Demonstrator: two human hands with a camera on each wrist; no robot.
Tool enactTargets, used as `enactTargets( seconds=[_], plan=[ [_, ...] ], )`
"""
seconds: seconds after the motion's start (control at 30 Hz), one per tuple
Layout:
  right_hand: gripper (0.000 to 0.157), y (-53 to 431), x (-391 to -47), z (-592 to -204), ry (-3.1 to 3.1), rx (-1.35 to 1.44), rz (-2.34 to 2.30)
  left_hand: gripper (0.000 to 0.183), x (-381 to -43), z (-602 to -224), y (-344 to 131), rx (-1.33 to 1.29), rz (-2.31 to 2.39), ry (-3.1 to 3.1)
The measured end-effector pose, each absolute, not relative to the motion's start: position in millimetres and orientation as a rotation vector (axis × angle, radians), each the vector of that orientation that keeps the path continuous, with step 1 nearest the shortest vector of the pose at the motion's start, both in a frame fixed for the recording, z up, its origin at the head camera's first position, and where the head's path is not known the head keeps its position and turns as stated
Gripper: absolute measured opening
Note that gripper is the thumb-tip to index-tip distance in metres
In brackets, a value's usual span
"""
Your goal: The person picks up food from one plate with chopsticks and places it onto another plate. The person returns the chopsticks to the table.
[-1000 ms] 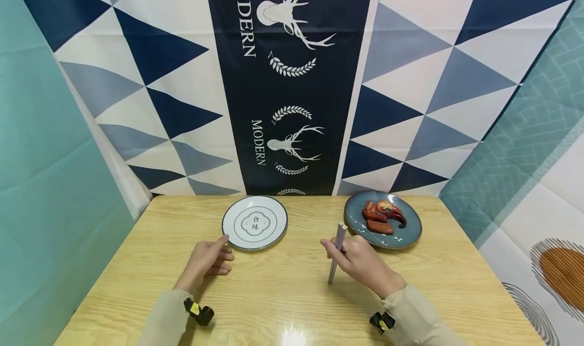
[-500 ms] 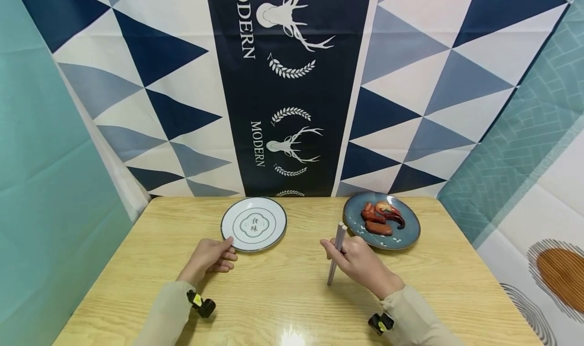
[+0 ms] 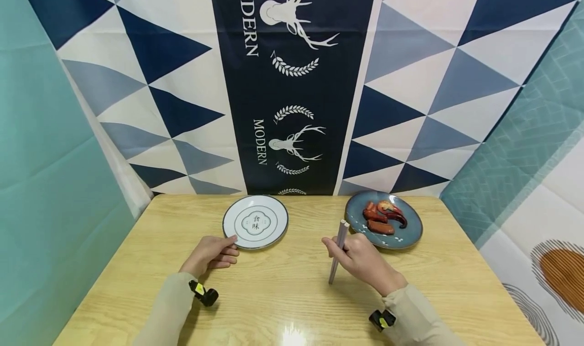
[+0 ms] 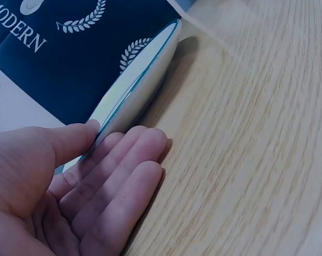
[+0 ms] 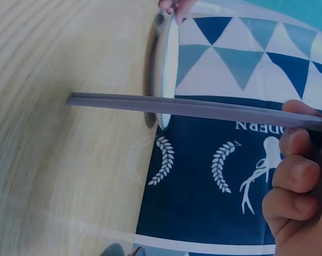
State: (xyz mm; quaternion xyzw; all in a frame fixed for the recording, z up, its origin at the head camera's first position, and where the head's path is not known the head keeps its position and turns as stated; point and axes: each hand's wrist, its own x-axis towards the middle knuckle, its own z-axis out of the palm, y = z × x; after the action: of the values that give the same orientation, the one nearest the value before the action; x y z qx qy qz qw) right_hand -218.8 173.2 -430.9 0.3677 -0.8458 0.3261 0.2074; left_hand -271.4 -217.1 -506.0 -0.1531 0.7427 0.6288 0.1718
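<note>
A white plate with a dark rim and printed characters lies at the back left of the table. My left hand pinches its near-left edge. In the left wrist view the thumb lies on top of the rim, with fingers beneath and beside it. My right hand grips a pair of grey-purple chopsticks, held together and upright. Their lower ends point down near the tabletop; contact cannot be told. Behind this hand stands a blue plate bearing reddish-brown food pieces.
The light wooden table ends at a patterned cloth hanging behind both plates. A teal sheet borders the left side. Patterned fabric lines the right. Each wrist wears a small black camera.
My left hand has moved slightly right, its thumb sliding further onto the white plate's edge. The right hand and chopsticks have stayed in place.
</note>
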Motion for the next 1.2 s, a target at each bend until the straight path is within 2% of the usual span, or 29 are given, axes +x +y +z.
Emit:
enactTargets(
  seconds=[0.27, 0.5, 1.07, 1.2],
  plan=[
    [0.047, 178.1, -219.4, -424.5, -2.418, 0.989, 0.909, 0.038, -273.1, -505.6, -216.3, -0.441, 1.771, 2.098],
    [0.036, 181.3, -220.7, -419.6, -2.402, 0.989, 0.933, 0.039, -273.4, -502.4, -215.7, -0.434, 1.772, 2.095],
    [0.041, 182.2, -218.3, -417.7, -2.411, 1.021, 0.925, 0.041, -274.0, -505.4, -215.8, -0.409, 1.798, 2.085],
    [0.037, 181.8, -217.6, -413.4, -2.416, 1.009, 0.917, 0.04, -273.8, -505.8, -217.1, -0.417, 1.787, 2.083]
  ],
)
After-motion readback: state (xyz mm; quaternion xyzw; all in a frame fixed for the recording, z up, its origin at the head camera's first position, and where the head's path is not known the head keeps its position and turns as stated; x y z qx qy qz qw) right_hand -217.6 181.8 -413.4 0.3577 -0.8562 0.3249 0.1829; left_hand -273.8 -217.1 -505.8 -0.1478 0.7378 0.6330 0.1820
